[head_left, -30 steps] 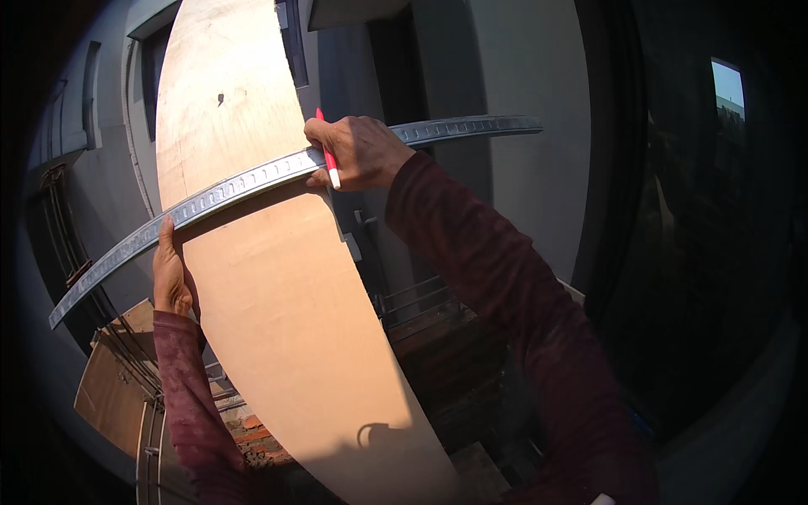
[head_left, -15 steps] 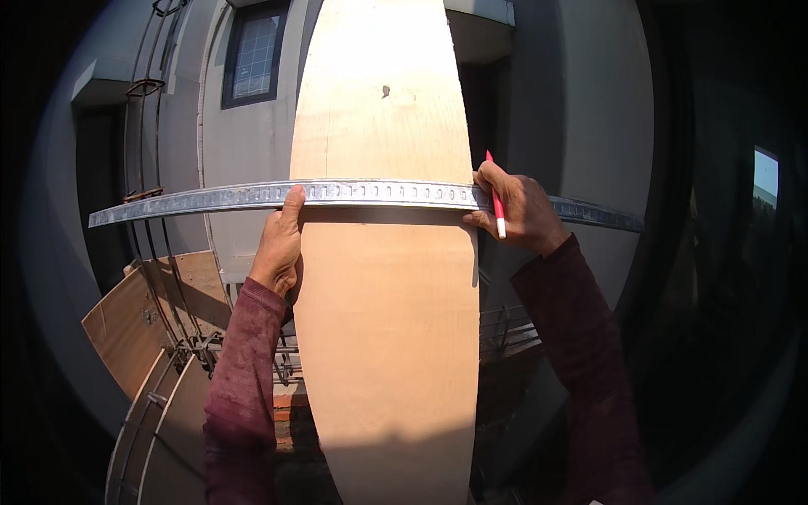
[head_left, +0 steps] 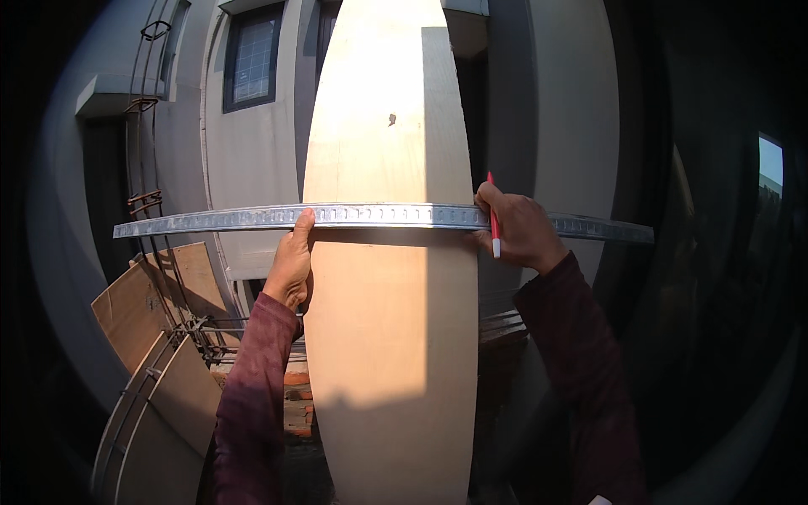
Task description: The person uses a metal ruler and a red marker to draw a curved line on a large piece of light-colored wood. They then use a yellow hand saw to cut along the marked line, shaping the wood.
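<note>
Head view. Metal strip (head_left: pixel 379 215) lies ahead of me, its long axis left to right, across the board (head_left: pixel 366 328), which runs lengthwise away from me; roughly square to each other.

My left hand (head_left: pixel 288 269) is gripping at the board's left edge, thumb pressed on the strip, other fingers mostly hidden. My right hand (head_left: pixel 522 231) is closed around the strip at the board's right edge, a red pen (head_left: pixel 494 215) held with it, white end down, just past that edge.

Both strip ends overhang the board. Board face extends nearer and farther than the strip. Leftward, steel bars (head_left: pixel 143 151) stand beyond the overhang; rightward, a grey wall (head_left: pixel 575 126). Can't judge either gap.
</note>
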Tool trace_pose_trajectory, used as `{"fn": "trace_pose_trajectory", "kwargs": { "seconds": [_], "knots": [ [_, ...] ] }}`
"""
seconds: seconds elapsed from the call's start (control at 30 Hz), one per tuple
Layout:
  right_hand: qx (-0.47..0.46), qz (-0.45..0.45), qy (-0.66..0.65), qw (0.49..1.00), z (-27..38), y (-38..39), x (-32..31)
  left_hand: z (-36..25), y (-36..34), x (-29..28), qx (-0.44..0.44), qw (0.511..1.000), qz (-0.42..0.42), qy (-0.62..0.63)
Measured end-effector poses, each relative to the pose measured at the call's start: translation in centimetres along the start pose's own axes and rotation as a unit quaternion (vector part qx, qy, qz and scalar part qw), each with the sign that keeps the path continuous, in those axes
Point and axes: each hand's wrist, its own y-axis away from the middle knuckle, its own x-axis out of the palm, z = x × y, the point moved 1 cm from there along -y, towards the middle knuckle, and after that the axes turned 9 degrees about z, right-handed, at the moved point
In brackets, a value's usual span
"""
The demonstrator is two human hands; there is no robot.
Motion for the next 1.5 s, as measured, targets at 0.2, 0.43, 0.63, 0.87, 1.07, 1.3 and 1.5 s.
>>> {"fn": "trace_pose_trajectory", "kwargs": {
  "seconds": [0.2,0.43,0.63,0.87,1.07,1.3,1.5],
  "knots": [
    [0.009,0.043,-0.072,0.996,-1.2,0.3,-0.1,-1.1,0.7,1.7,-0.064,0.998,0.000,0.023],
    [-0.024,-0.016,-0.055,0.998,-1.9,1.0,1.3,-0.6,0.5,2.1,-0.076,0.995,0.003,0.058],
    [-0.028,-0.018,0.014,0.999,-0.9,1.9,0.4,-0.1,0.5,0.7,-0.123,0.992,0.011,-0.006],
    [-0.071,-0.064,0.087,0.992,-1.2,1.1,0.7,0.4,0.6,1.7,-0.129,0.989,0.005,-0.070],
    [-0.108,-0.046,0.041,0.992,-0.3,-3.5,0.0,-1.9,0.8,2.4,-0.129,0.987,0.031,-0.087],
    [-0.103,-0.054,0.008,0.993,2.2,-5.8,2.2,0.2,0.2,2.9,-0.135,0.990,0.016,-0.032],
    [-0.074,-0.057,-0.019,0.995,5.1,-6.3,3.8,-1.8,1.2,3.2,-0.106,0.989,0.040,-0.092]
  ]
}}
